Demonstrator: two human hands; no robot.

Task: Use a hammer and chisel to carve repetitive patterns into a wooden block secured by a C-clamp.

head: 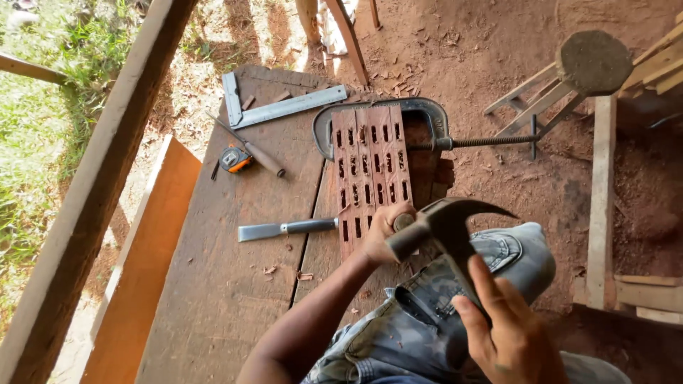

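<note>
**A:** Where does this take place?

**B:** Outdoors, under a rough shelter on red earth littered with wood chips, with grass off to one side. A weathered dark plank workbench [235, 284] fills the middle, and the person sits on it, one knee in worn grey jeans [491, 270] drawn up beside the work.

**A:** What lies in front of them?

**B:** A set of reddish-brown wooden slats pierced with rows of small rectangular mortises [370, 171], held side by side on the bench by a large grey metal C-clamp [420, 110] whose long screw sticks out over the dirt.

**A:** And the hands?

**B:** The left hand [380, 231] is closed in a fist around the handle of a chisel, of which only the round butt [403, 221] shows; it sits at the near end of the slats. The right hand [509, 334] is wrapped around the handle of a dark steel claw hammer [445, 227], index finger stretched up along the shaft, with the head poised just beside the chisel butt. Whether they touch, I cannot tell.

**A:** Anything else on the bench?

**B:** A broad steel chisel with a dark handle [284, 229] lies just beside the slats. Farther back are a grey metal try square [277, 107], an orange and black tape measure [235, 158] and a slim wooden-handled tool [260, 153]. A round-topped wooden stool [583, 67] stands well apart on the dirt.
</note>
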